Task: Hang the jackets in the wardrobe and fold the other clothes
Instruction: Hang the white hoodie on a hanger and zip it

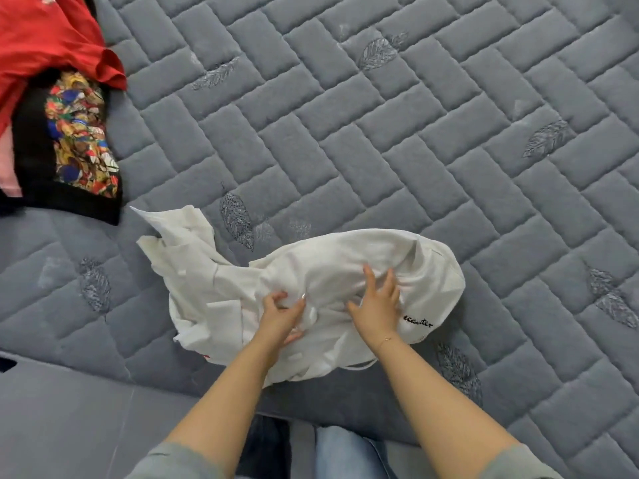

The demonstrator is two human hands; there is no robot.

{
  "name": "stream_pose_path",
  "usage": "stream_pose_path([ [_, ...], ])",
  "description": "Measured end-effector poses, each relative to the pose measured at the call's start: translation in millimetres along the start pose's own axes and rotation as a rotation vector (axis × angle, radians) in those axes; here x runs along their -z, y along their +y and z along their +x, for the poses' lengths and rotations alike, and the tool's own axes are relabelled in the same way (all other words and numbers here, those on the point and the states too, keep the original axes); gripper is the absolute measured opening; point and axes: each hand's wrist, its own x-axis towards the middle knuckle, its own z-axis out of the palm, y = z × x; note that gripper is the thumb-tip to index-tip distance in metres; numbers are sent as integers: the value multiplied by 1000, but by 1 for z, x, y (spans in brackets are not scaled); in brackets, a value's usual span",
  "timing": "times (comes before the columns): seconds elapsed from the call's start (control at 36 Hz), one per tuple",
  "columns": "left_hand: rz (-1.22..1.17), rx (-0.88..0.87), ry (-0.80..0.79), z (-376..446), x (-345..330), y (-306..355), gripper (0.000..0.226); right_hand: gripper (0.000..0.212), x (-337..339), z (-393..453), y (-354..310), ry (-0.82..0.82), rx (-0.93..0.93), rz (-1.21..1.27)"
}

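Head view: a red garment (pixel 41 39) and a black printed garment (pixel 74 140) lay well to the upper left of the crumpled white garment (pixel 214 288), which rested on the grey quilted mattress (pixel 415 133) near its front edge. On that white garment, the left hand (pixel 281 314) pinched a fold of cloth with curled fingers; the right hand (pixel 378 304) pressed down beside it, fingers spread.

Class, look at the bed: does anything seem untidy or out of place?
Yes. The white garment lies crumpled and bunched under both hands, left hand and right hand, not yet folded. At the far left, a red garment and a black printed garment lie in a loose heap.
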Motion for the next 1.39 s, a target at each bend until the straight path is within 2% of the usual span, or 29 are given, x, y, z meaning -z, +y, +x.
stream_pose_path([
  [0.06,47,-2,-27,8,-10,6,14,77,-8,9,3,9,-17,-26],
  [0.17,95,-187,-60,17,-31,48,28,68,-14,0,24,142,112,117],
  [0.25,-2,-338,-112,15,-48,97,10,72,-12,-14,48,181,203,262],
  [0.28,21,-392,-130,15,-53,113,7,70,-10,-18,56,194,196,324],
  [0.33,153,-492,-202,18,-58,135,27,62,-6,-25,70,225,88,471],
  [0.39,438,-547,-337,20,-58,141,47,53,-2,-30,84,275,-45,614],
  [0.42,691,-549,-377,22,-55,136,59,49,-1,-32,91,302,-93,671],
  [0.47,1288,-498,-311,26,-45,108,88,39,3,-39,101,316,-159,707],
  [0.5,1485,-465,-250,25,-38,90,100,36,4,-42,104,295,-173,657],
  [0.53,1571,-458,-192,23,-30,72,105,35,5,-45,105,261,-164,552],
  [0.58,1548,-566,-64,21,-14,39,98,40,4,-50,103,190,-87,325],
  [0.64,1311,-713,57,23,0,18,74,42,1,-52,94,145,32,237],
  [0.69,1046,-742,79,23,9,15,46,43,-2,-51,84,104,107,188],
  [0.75,985,-753,60,19,11,27,29,38,-3,-47,77,99,111,184],
  [0.81,993,-836,34,13,6,59,24,30,-2,-44,76,114,72,224],
  [0.86,988,-1005,87,3,-7,106,23,27,1,-44,80,103,58,245],
  [0.92,827,-1160,152,-6,-28,156,26,26,5,-48,87,81,72,238],
  [0.97,560,-1193,115,-13,-56,199,29,29,9,-54,93,83,80,248],
  [1.03,434,-1155,-40,-15,-83,228,39,28,9,-58,99,113,73,269],
  [1.11,603,-1031,-156,-1,-109,232,63,19,9,-57,105,136,-5,401],
  [1.19,750,-879,-116,21,-106,190,64,21,11,-52,105,193,-124,624],
  [1.31,886,-612,-27,48,-76,110,53,23,18,-38,99,376,-147,794],
  [1.39,960,-474,85,67,-59,75,57,27,23,-26,94,388,-213,1023],
])
